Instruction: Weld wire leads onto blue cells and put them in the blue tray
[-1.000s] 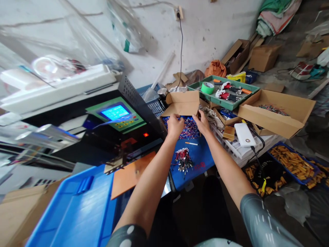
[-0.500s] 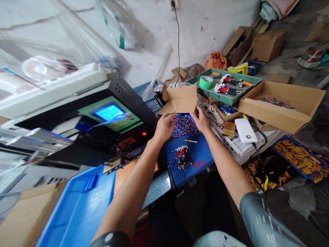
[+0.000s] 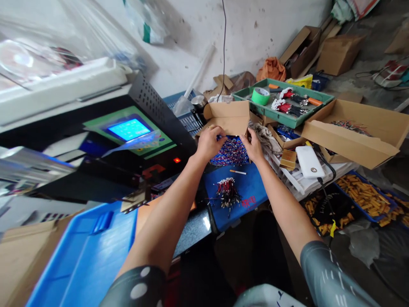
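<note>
An open cardboard box [image 3: 230, 115] stands on the blue mat, packed with small blue round-ended pieces [image 3: 230, 154] showing some red. My left hand [image 3: 211, 143] is over the box's left part, fingers curled and pinched together at the pieces; whatever is between the fingertips is hidden. At the box's right side my right hand [image 3: 254, 146] grips the cardboard edge with thumb and fingers. On the blue mat [image 3: 209, 181], nearer to me, lie a bundle of red and black wires [image 3: 227, 192] with white ends and a cigarette [image 3: 238, 172].
A black machine with a lit blue screen [image 3: 129, 129] stands left, above a blue tray [image 3: 92, 260]. To the right are a green tray [image 3: 287, 119] with tape and wires, a white power bank [image 3: 309, 162], a gold box [image 3: 288, 159] and a wide cardboard box [image 3: 348, 147].
My left hand has moved further over the blue pieces, and its fingers have curled in. My right hand stays at the box's right edge. The view has shifted slightly.
</note>
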`<action>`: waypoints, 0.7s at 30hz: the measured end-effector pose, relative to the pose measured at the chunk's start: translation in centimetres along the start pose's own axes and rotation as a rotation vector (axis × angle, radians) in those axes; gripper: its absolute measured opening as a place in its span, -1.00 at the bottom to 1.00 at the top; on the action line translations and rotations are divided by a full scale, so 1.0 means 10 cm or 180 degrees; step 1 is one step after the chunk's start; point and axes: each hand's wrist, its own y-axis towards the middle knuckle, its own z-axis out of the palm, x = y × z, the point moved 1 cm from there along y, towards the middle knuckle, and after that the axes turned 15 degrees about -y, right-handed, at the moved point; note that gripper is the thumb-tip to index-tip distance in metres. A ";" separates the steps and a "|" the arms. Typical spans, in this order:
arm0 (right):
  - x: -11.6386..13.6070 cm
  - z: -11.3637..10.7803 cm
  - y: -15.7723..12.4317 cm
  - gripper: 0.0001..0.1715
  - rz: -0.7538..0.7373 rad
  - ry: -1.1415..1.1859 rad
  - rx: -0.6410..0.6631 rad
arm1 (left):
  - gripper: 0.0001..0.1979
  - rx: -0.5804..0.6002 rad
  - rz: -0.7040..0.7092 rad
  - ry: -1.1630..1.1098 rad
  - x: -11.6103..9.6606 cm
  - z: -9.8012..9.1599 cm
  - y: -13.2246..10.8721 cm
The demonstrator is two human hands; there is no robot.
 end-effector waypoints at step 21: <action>0.10 -0.16 0.04 -0.09 0.0203 -0.0353 -0.0012 | -0.75 -0.0306 0.0277 -0.0599 -0.49 0.09 -0.69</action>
